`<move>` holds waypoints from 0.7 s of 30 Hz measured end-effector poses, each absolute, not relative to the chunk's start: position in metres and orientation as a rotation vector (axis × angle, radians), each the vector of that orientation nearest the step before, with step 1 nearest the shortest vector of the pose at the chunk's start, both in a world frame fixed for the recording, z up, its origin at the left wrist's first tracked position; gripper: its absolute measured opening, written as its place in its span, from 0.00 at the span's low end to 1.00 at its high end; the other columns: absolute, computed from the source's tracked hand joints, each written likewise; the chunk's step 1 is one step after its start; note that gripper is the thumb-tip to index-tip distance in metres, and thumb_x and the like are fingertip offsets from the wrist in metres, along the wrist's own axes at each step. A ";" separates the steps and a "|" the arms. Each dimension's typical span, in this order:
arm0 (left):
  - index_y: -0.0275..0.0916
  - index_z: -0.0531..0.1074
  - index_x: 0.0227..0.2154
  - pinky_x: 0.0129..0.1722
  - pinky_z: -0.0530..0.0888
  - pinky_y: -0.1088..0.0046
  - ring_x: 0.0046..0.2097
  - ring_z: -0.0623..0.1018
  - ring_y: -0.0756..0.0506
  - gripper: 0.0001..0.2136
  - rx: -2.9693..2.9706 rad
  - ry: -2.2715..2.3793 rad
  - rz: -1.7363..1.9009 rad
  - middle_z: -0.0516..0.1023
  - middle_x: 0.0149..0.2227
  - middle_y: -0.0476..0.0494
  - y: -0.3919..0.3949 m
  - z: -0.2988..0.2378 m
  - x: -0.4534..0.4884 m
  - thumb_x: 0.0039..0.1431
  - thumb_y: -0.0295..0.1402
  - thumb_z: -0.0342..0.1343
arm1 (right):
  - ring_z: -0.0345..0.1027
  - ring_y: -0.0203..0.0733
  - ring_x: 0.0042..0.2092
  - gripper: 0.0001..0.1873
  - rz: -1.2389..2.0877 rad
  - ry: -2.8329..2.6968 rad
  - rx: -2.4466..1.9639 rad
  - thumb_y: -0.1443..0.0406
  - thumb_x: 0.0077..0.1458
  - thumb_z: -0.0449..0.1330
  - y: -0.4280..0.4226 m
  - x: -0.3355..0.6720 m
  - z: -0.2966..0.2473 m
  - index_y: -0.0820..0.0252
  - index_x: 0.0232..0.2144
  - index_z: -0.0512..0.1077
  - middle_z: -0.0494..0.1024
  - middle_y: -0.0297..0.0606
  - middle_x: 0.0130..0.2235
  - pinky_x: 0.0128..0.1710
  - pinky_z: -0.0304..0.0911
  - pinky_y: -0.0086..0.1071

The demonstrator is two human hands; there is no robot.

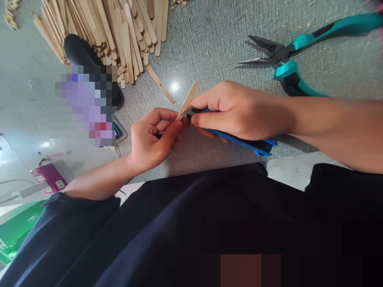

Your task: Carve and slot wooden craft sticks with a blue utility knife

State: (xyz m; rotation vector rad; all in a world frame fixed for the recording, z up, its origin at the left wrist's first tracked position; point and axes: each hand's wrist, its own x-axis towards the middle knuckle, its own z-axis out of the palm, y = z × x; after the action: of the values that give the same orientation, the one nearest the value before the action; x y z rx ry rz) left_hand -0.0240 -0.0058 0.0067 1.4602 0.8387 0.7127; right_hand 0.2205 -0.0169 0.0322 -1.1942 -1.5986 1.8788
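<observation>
Between the thumb and fingers of my left hand (157, 133) is the lower end of a wooden craft stick (190, 93), which slants up and to the right. My right hand (236, 111) is wrapped round a blue utility knife (239, 142). The knife's short blade (186, 112) lies against the stick, just above my left fingertips. Part of the knife's handle is hidden under my right palm. Above the hands, a loose craft stick (160, 83) with a notch or mark along it lies on the table.
A large pile of craft sticks (128, 44) lies at the upper left, beside a black rounded object (86, 52) and a blurred-out purple item (80, 103). Teal-handled needle-nose pliers (281, 54) lie open at the upper right. A purple power socket (50, 177) sits at the left.
</observation>
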 end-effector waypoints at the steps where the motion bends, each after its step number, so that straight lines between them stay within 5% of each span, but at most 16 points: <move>1: 0.42 0.80 0.39 0.13 0.66 0.80 0.17 0.76 0.53 0.13 1.460 0.840 0.712 0.84 0.24 0.52 -0.006 0.006 -0.024 0.75 0.46 0.70 | 0.61 0.30 0.22 0.21 1.891 -1.585 -1.192 0.71 0.75 0.59 -0.017 0.221 0.032 0.59 0.26 0.72 0.70 0.28 0.22 0.23 0.50 0.30; 8: 0.43 0.80 0.40 0.14 0.69 0.79 0.17 0.76 0.53 0.15 1.436 0.866 0.700 0.84 0.24 0.52 -0.006 0.006 -0.024 0.73 0.49 0.70 | 0.59 0.28 0.21 0.21 1.900 -1.545 -1.159 0.72 0.75 0.60 -0.019 0.222 0.042 0.59 0.26 0.71 0.68 0.26 0.22 0.22 0.50 0.29; 16: 0.43 0.81 0.42 0.16 0.72 0.82 0.19 0.78 0.54 0.10 1.522 0.782 0.805 0.85 0.25 0.55 -0.004 0.003 -0.023 0.76 0.42 0.68 | 0.56 0.28 0.20 0.22 1.755 -1.528 -1.186 0.72 0.75 0.60 -0.022 0.214 0.023 0.60 0.25 0.72 0.67 0.27 0.21 0.21 0.45 0.30; 21: 0.43 0.81 0.43 0.16 0.72 0.84 0.19 0.79 0.54 0.07 1.543 0.744 0.810 0.85 0.26 0.55 -0.004 0.001 -0.023 0.77 0.39 0.68 | 0.60 0.28 0.22 0.21 1.896 -1.541 -1.153 0.73 0.75 0.60 -0.017 0.220 0.033 0.60 0.26 0.73 0.69 0.27 0.22 0.22 0.50 0.29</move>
State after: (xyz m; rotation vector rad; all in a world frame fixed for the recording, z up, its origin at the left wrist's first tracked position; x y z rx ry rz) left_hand -0.0234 -0.0042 0.0009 1.5429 0.7442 0.8097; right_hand 0.2196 -0.0171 0.0330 -1.1533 -1.5410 1.8959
